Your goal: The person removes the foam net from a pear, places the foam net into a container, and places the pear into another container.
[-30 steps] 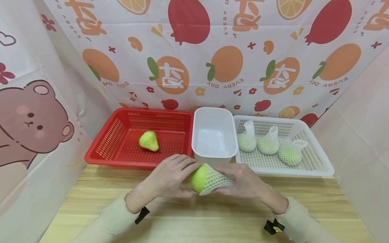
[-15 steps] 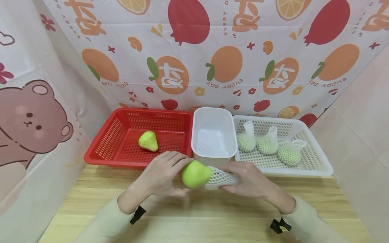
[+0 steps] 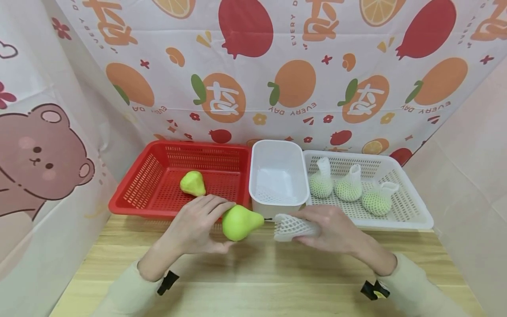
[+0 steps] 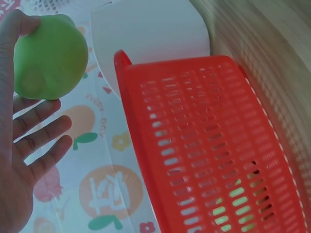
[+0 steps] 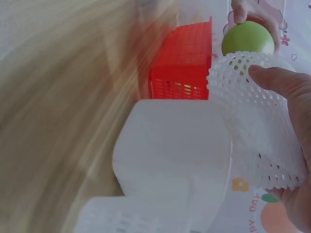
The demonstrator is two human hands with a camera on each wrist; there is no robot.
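A green pear (image 3: 240, 223) with a dark stem is pinched between thumb and fingers of my left hand (image 3: 195, 225), held above the table's middle. Its stem points right. In the left wrist view the pear (image 4: 52, 57) sits at the fingertips, the other fingers spread below. My right hand (image 3: 332, 229) holds a white foam net sleeve (image 3: 295, 227), whose mouth faces the stem across a small gap. From the right wrist, the net (image 5: 257, 116) looks hollow, with my thumb on its near side.
A red basket (image 3: 130, 187) at left holds another green pear (image 3: 193, 183). Beside it stands a white bin (image 3: 279, 174) with some netting at its bottom. At right, a white basket (image 3: 412, 207) holds three net-wrapped pears (image 3: 348, 188). A printed cloth (image 3: 253, 66) hangs behind.
The pear has come out of the net sleeve. My left hand has moved left with the pear, while my right hand has shifted slightly right with the net.
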